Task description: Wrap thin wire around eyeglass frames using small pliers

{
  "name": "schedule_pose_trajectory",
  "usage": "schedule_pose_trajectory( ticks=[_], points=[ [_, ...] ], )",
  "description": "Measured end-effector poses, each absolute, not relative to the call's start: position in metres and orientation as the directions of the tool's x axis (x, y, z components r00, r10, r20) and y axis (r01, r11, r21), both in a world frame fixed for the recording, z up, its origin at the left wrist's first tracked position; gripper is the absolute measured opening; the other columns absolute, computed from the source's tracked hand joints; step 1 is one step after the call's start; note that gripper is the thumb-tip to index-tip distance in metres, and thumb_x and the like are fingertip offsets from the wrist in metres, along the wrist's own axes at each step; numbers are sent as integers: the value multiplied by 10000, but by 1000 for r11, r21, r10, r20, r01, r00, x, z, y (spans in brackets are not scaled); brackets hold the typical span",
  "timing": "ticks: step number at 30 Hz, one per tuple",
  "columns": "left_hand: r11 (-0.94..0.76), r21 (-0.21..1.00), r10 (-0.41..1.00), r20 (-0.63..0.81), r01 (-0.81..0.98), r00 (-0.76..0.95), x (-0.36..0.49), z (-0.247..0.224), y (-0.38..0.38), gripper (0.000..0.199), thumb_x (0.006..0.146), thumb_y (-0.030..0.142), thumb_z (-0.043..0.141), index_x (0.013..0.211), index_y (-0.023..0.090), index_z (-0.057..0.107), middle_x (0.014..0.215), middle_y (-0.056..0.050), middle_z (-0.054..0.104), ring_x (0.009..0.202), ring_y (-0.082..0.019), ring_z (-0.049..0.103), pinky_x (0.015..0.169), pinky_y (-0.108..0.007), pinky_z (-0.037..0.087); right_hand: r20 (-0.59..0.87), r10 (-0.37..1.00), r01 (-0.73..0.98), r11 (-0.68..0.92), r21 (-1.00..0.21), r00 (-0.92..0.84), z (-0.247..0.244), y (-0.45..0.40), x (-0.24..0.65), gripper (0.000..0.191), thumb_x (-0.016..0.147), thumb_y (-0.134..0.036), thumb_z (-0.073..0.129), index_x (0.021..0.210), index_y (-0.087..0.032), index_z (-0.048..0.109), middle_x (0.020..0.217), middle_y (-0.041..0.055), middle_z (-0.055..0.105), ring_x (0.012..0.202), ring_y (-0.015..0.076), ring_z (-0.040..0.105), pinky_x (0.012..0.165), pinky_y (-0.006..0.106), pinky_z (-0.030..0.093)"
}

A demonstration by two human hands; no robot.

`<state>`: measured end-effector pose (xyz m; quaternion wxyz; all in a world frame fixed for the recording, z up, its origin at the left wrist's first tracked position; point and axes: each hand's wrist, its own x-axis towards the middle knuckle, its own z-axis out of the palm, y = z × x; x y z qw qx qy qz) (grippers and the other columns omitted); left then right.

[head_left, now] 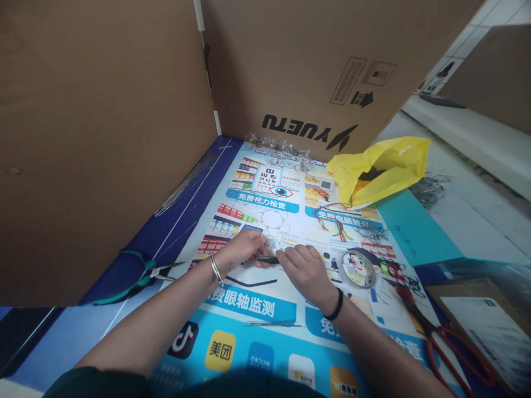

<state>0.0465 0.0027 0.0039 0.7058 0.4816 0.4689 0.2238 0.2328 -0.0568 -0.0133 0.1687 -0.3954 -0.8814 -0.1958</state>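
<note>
My left hand (249, 246), with silver bangles at the wrist, is closed on one end of a short black stick-like piece (267, 260). Around its other end the fingers of my right hand (305, 271) are wrapped; a black band circles that wrist. The piece's exact kind is unclear, as the fingers hide both ends. Just beyond my hands lies a flower-shaped loop of thin wire (274, 221) on the printed poster (269, 348). Thin metal rods (274, 324) rest on the poster nearer my body.
Cardboard panels (290, 61) stand at the left and back. Green-handled pliers (145, 276) lie left. To the right are clear tape (359, 269), a yellow bag (385, 166), colored cords (342, 229) and red-handled scissors (440, 331). Wire pieces (286, 149) sit along the back.
</note>
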Motion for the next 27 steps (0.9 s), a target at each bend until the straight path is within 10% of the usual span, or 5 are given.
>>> schedule_pose_trajectory(
  ticks=[9,13,21,27],
  points=[
    [331,930,821,-368,162,436,47,4,3,135,834,251,478,751,160,534,674,-17,635,617,-127,620,516,-217,496,409,705,808,564,171,-579,-14,-59,228,149,874,-161,479,936,-169,614,729,37,547,707,171,438,632,339,289],
    [4,970,855,-130,245,502,44,1,2,180,869,260,433,762,178,552,731,-12,654,704,-127,619,675,-241,490,394,742,831,543,122,-542,-15,-60,226,118,855,-171,504,880,-172,619,700,38,556,683,172,455,616,324,293],
    [-577,631,704,62,519,707,39,2,-2,186,872,155,374,896,199,553,854,-29,652,761,-165,603,685,-253,432,263,851,877,479,-31,-455,-14,-64,223,106,818,-250,578,884,-180,624,720,40,620,673,172,536,578,286,318],
    [-625,549,681,37,554,731,39,0,-5,185,846,157,426,958,209,564,872,-37,662,775,-186,612,678,-261,431,195,887,878,451,-160,-419,-15,-64,224,128,811,-258,587,927,-218,626,799,17,658,720,169,580,611,273,369]
  ],
)
